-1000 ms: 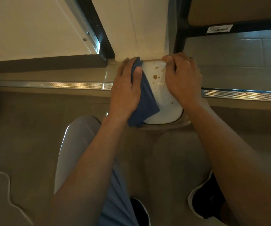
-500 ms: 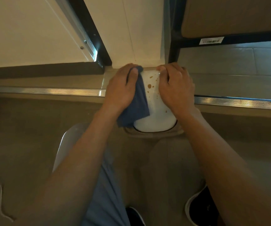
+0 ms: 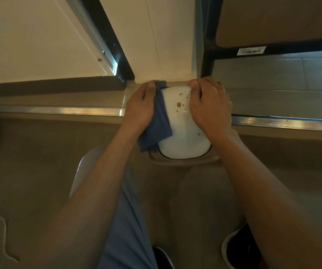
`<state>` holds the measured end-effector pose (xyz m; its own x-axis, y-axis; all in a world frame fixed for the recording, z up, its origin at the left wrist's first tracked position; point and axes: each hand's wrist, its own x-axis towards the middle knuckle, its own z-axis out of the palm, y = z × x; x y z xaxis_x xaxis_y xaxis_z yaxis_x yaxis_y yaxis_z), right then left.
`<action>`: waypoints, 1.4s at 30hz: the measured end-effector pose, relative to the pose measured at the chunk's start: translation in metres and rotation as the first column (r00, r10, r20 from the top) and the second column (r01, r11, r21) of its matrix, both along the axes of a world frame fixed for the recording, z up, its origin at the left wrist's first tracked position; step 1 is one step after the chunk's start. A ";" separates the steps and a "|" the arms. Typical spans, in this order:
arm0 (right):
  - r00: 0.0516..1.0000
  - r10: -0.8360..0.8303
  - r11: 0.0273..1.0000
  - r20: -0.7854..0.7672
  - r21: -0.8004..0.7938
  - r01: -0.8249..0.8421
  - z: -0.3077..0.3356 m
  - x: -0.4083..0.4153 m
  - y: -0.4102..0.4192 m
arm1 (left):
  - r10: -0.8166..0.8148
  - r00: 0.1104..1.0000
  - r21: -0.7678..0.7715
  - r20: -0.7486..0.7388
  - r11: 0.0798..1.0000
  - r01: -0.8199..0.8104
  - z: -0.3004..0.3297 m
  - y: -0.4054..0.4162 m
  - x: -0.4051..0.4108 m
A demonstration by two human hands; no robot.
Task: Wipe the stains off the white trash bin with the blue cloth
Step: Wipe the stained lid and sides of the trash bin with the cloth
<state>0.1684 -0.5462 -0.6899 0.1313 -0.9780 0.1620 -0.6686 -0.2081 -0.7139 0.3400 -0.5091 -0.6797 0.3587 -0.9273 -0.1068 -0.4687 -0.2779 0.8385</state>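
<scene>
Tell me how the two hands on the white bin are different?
The left hand holds the blue cloth against the left side of the white trash bin; the right hand holds no cloth and grips the right side bare. The left hand's side is draped in blue, while the brown stains lie closer to the right hand. Both curl their fingers over the bin's far edge.

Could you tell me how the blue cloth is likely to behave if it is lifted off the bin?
The blue cloth is probably floppy: it drapes over the bin's edge in folds under the left hand. It looks thin, so likely light.
</scene>
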 end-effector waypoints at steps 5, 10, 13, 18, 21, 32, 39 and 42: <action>1.000 0.001 1.000 0.018 0.006 -0.001 0.000 0.000 0.000 | 0.010 0.975 -0.115 0.223 0.993 0.016 -0.004 0.020 -0.026; 0.999 -0.007 1.000 0.032 -0.007 0.007 0.000 0.001 0.001 | 0.026 0.972 -0.214 0.234 0.976 0.026 -0.038 0.083 -0.042; 1.000 -0.007 1.000 0.031 0.006 0.007 -0.001 0.001 0.001 | 0.085 0.996 -0.202 0.010 0.976 -0.082 -0.028 0.057 -0.030; 0.999 -0.020 1.000 0.049 0.004 0.020 -0.001 0.001 0.003 | 0.156 0.978 0.012 -0.140 0.988 -0.156 -0.007 0.005 -0.010; 0.999 -0.024 1.000 0.044 0.013 0.023 -0.001 0.001 0.003 | 0.123 0.988 -0.126 -0.097 0.983 -0.135 -0.022 0.039 -0.024; 0.999 0.006 1.000 0.036 -0.001 -0.006 -0.001 -0.001 0.002 | 0.194 0.971 -0.096 -0.138 0.973 -0.208 -0.028 0.054 -0.024; 0.999 -0.028 1.000 0.043 0.002 0.028 0.000 0.001 0.002 | 0.215 0.961 -0.064 -0.176 0.971 -0.229 -0.026 0.055 -0.034; 1.000 -0.011 1.000 0.020 0.004 0.011 -0.001 0.002 0.001 | 0.201 0.972 -0.131 -0.124 0.967 -0.217 -0.048 0.106 -0.061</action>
